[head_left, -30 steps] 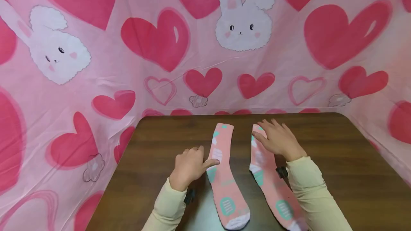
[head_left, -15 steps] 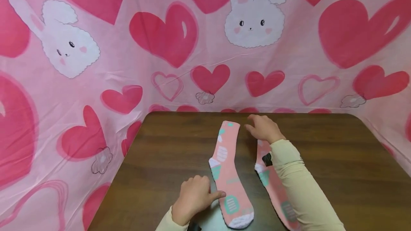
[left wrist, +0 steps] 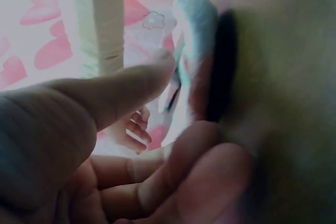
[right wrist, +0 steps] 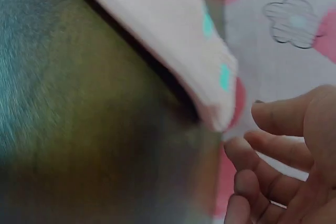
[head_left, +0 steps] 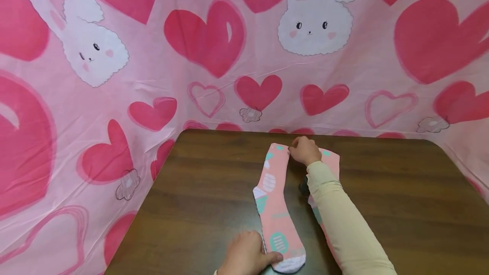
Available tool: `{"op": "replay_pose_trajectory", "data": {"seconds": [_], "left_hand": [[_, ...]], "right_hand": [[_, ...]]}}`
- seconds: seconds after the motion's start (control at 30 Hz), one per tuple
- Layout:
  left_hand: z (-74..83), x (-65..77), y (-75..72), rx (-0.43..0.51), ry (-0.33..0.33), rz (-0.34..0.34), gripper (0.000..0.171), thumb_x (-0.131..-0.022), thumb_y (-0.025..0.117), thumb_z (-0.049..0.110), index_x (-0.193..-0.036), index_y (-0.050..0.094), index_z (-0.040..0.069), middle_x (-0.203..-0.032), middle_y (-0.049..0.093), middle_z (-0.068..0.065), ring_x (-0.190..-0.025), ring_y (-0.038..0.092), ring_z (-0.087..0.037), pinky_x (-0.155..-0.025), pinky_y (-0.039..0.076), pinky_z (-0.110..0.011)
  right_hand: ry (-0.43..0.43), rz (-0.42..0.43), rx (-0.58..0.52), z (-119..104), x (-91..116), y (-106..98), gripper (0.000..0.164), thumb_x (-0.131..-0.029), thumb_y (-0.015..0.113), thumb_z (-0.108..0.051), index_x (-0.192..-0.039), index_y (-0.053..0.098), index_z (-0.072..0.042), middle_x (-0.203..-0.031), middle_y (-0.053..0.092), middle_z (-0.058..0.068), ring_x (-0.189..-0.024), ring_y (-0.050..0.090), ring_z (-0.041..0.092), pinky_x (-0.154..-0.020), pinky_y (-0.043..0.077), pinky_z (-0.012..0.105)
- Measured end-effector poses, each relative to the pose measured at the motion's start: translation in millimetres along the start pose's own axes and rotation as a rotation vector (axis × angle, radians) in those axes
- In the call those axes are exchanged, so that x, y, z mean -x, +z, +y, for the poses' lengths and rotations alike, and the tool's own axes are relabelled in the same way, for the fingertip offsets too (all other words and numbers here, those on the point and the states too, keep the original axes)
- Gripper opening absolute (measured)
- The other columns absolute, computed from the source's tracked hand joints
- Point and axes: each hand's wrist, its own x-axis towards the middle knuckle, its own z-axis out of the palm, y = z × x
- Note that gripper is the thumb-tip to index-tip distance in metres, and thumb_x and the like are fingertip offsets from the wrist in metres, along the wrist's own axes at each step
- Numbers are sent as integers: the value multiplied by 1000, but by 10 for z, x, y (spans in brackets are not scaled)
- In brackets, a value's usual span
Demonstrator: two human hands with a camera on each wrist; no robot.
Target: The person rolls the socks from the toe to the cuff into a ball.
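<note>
A pink sock (head_left: 275, 211) with mint and white patches lies flat on the dark wooden table (head_left: 191, 207), its cuff toward the back. At that cuff's right corner is my right hand (head_left: 304, 150). In the right wrist view, its thumb and bent fingers (right wrist: 241, 153) stand apart just off the cuff (right wrist: 218, 114). My left hand (head_left: 244, 253) is at the toe end, its thumb reaching over the sock. Thumb and fingers are spread beside the white toe (left wrist: 197, 22) in the left wrist view. A matching second sock (head_left: 331, 160) lies to the right, mostly hidden under my right sleeve.
Behind the table's far edge hangs a pink cloth (head_left: 229, 67) printed with hearts and rabbits, which also runs along the left side. My right forearm (head_left: 340, 211) crosses above the second sock. A small dark wrist camera (head_left: 304, 186) sits under the right wrist.
My right hand has left the second sock and moved left to the first sock's cuff. My left hand has slid from mid-sock down to its toe. The view has shifted slightly.
</note>
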Motion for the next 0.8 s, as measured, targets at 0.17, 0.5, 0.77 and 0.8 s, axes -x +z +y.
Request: {"op": "replay_pose_trajectory", "data": {"seconds": [0.17, 0.5, 0.77, 0.8], "left_hand": [[4, 38, 90, 71, -27, 32, 45, -65, 75, 50, -45, 47, 21, -45, 38, 14, -44, 36, -5, -40, 31, -27], [29, 79, 255, 214, -151, 110, 34, -67, 76, 39, -51, 50, 24, -46, 43, 15, -43, 40, -6, -41, 34, -28], [-54, 49, 179, 951, -232, 81, 34, -61, 80, 7, -86, 58, 2, -68, 61, 0, -58, 58, -11, -55, 50, -27], [-64, 48, 174, 1082, -260, 44, 48, -60, 80, 2, -100, 54, -3, -74, 63, -5, -61, 61, -16, -56, 52, -31]], "right_hand": [[34, -7, -20, 28, -55, 142, 37, -84, 61, -35, -115, 59, -14, -110, 57, 12, -96, 52, 36, -68, 43, 48], [52, 59, -67, 49, -111, 242, 15, -83, 63, -24, -91, 59, -11, -93, 57, 13, -85, 53, 35, -64, 44, 43], [11, 61, -39, 4, -180, 208, 21, -80, 64, -18, -93, 62, -2, -95, 59, 16, -92, 51, 37, -74, 45, 45], [4, 50, -30, -4, -190, 200, 19, -79, 64, -17, -90, 63, -1, -91, 60, 16, -88, 53, 36, -71, 46, 43]]}}
